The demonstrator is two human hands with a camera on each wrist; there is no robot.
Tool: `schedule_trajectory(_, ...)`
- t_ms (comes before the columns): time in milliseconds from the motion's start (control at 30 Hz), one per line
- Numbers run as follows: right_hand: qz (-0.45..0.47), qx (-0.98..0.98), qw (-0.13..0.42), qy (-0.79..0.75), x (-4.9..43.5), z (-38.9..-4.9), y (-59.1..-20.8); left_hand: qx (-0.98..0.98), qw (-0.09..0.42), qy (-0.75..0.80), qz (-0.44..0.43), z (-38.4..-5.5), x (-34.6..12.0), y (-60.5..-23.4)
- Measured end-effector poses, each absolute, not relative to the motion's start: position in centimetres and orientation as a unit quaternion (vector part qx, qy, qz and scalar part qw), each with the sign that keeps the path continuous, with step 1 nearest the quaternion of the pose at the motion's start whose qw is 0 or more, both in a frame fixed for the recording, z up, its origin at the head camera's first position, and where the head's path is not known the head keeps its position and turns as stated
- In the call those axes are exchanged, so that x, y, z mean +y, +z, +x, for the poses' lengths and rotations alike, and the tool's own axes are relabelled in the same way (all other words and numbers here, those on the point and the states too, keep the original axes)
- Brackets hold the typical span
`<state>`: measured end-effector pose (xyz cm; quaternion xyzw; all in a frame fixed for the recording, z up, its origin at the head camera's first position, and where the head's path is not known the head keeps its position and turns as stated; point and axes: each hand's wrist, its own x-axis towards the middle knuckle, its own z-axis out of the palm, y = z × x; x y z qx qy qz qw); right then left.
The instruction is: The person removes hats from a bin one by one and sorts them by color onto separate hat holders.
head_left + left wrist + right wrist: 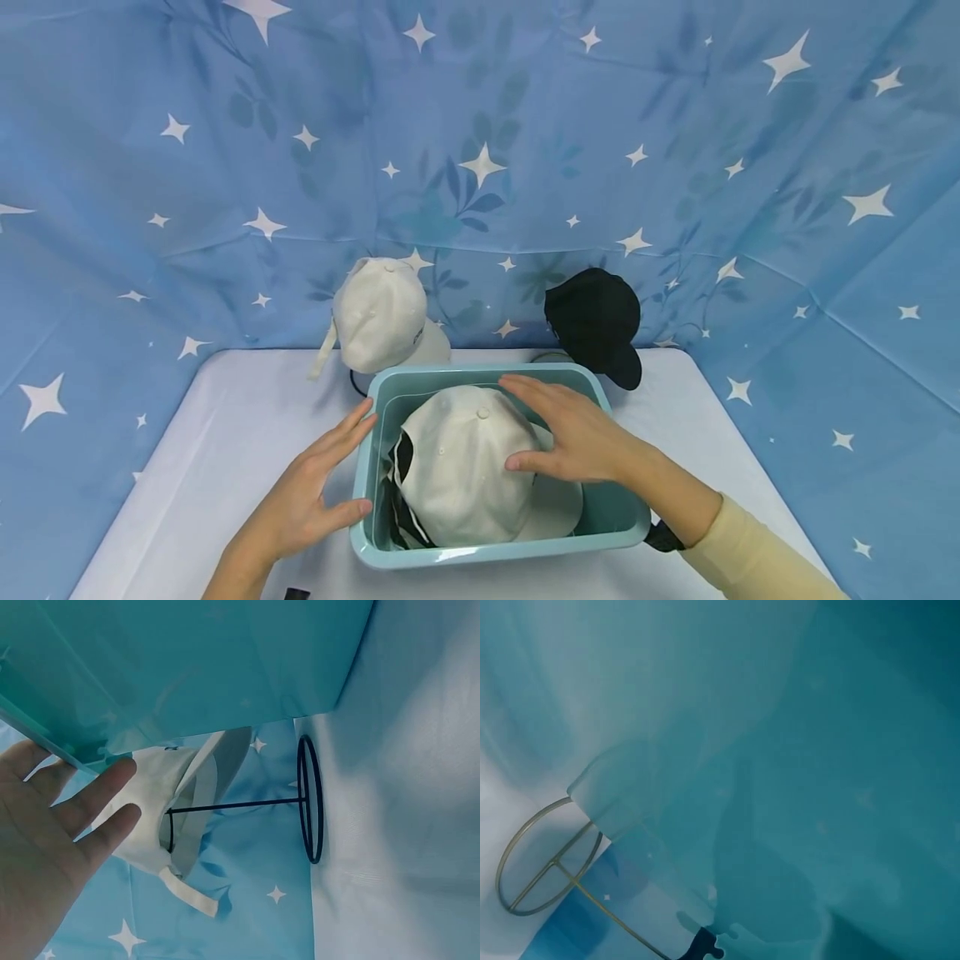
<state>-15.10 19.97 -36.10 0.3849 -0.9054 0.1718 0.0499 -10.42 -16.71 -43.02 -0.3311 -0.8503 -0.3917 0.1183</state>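
Note:
A light-blue plastic bin point(495, 552) stands on the white table, holding a white baseball cap point(468, 467) with dark fabric showing behind its left edge. My left hand point(307, 487) is at the bin's left rim, fingers and thumb spread and fingertips right at the edge. The left wrist view has the same left hand point(45, 832) with its fingers extended beside the bin wall point(187, 667). Over the white cap and the bin's right half, my right hand point(581, 433) spreads its thumb and fingers. The bin's side point(780, 787) fills most of the right wrist view, where that hand is hidden.
Behind the bin, another white cap point(382, 312) hangs on a black wire stand point(240, 804). A black cap point(596, 321) is at the back right, near a gold-coloured wire stand point(551, 862). A starry blue curtain point(480, 108) surrounds the table point(217, 417).

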Motion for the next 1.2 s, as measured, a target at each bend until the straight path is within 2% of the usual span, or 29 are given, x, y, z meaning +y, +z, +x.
schedule_trajectory(300,0.381,-0.903,0.008,0.201,19.5,-15.7,-36.7,-0.851,0.117,-0.390,-0.332,-10.4,-16.7,-43.0)
schedule_trajectory(900,0.420,-0.869,0.014,0.262,19.3,-16.5,-37.1,-0.839,0.108,-0.416,-0.332,-10.5,-16.6,-43.3)
schedule_trajectory(1200,0.412,-0.863,-0.001,0.293,19.1,-16.2,-37.0,-0.835,0.105,-0.426,-0.330,-10.4,-16.5,-43.4)
